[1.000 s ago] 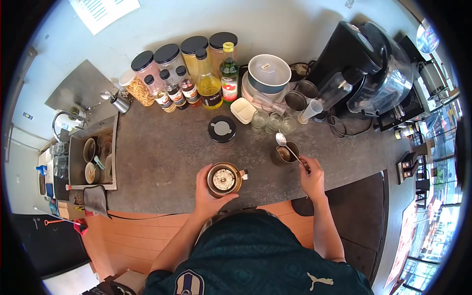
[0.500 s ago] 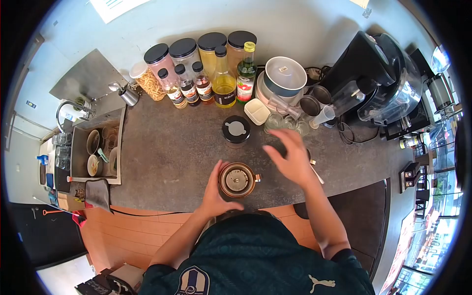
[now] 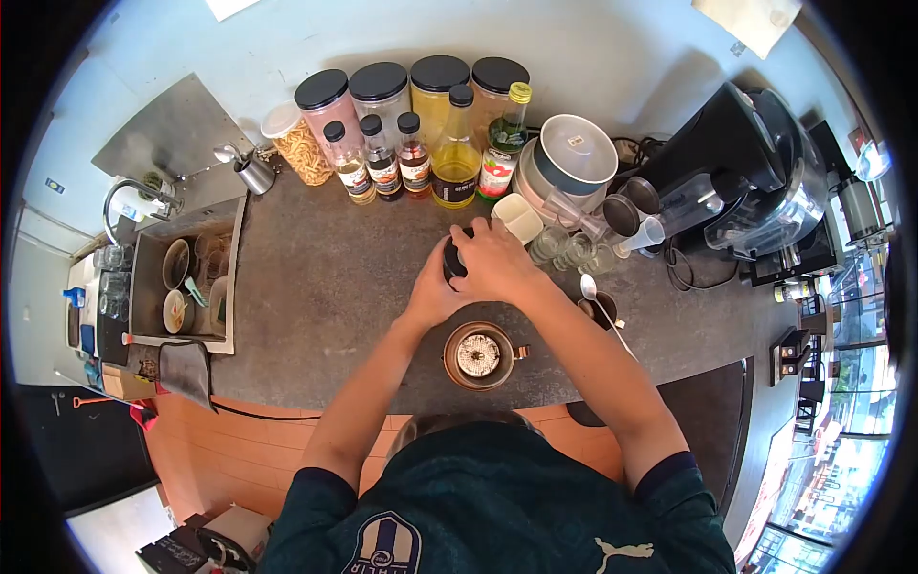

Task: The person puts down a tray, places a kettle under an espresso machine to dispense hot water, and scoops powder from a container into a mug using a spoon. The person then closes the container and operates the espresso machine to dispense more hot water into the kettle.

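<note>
"ITALIA" on shirt crest (image 3: 387, 545)

Bright daylight glares at right; fisheye distortion bends the dark-rimmed edges.

A pale wall (image 3: 382, 31) rises behind the grey counter (image 3: 316, 258), above an orange floor (image 3: 229, 450).

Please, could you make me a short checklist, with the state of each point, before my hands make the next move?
1. Both hands on the jar: ok, left hand and right hand close around the black-lidded jar.
2. Jar lid loosened: cannot tell, your hands cover it.
3. Copper-coloured cup upright and uncovered: ok.
4. One hand free for that cup: not ok, both are at the jar.
5. Spoon clear of your right forearm: cannot tell, its handle ends close by.
</note>
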The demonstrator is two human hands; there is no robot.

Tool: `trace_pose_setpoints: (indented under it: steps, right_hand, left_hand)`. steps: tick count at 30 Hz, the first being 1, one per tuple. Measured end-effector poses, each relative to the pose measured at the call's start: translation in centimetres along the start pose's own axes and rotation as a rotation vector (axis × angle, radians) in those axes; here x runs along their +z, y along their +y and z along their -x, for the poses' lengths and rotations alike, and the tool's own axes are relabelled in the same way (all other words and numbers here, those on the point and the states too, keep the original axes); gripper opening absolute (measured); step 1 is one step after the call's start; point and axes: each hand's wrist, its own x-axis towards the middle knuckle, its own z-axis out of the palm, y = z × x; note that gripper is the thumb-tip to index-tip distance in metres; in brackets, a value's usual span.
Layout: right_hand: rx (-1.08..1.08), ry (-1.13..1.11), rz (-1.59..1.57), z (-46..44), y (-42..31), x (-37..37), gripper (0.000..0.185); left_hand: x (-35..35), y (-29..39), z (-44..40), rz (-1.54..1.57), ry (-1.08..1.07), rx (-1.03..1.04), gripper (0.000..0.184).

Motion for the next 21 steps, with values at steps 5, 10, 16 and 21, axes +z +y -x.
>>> trace_pose_setpoints:
  steps: [5,10,16,21]
  right_hand:
    - [-0.072,-0.006,-0.007,-0.3,0.5,0.1,0.078]
    - [-0.192,-0.069,-0.026,-0.5,1.3,-0.3,0.074]
    - [-0.342,-0.058,-0.107,0.2,1.3,-3.3,0.075]
    - [-0.17,0.317,-0.559,6.3,1.7,-8.3,0.075]
  left_hand:
    - [0.5,-0.1,-0.2,0.098,0.077,-0.059,0.107]
    - [-0.4,0.2,-0.4,0.068,-0.001,-0.074,0.102]
    - [-1.9,1.3,-0.6,0.086,-0.045,-0.036,0.098]
    - [-2.6,1.2,-0.3,0.249,0.06,0.095,0.102]
